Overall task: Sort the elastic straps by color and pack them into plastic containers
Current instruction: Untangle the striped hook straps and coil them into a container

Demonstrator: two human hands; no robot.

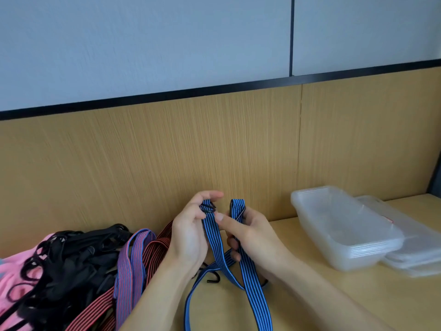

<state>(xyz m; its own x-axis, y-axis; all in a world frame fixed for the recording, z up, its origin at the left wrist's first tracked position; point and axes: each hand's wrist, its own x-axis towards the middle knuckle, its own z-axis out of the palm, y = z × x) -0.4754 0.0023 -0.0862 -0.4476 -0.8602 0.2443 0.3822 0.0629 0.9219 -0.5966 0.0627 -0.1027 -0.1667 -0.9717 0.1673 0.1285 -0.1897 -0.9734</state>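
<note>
The left hand [191,235] and right hand [253,237] meet at the lower centre of the frame, each clasping a folded bend of one blue strap [251,280]. The left pinches its bend together with a black hook [208,208], and the right curls round the other bend just beside it. The rest of the strap hangs in loops toward the bottom edge, over the table [405,306]. By the look of it, this strap is being folded into a bundle and is not packed yet. At the lower left lies a mixed pile of straps [100,266], black, purple-red and red-black, with something pink at the frame's edge, so most of the sorting seems left to do. At the right the clear containers [343,230] sit nested in a stack with lids [420,249] beside them. Nothing shows inside, so I judge that packing has not begun.
</note>
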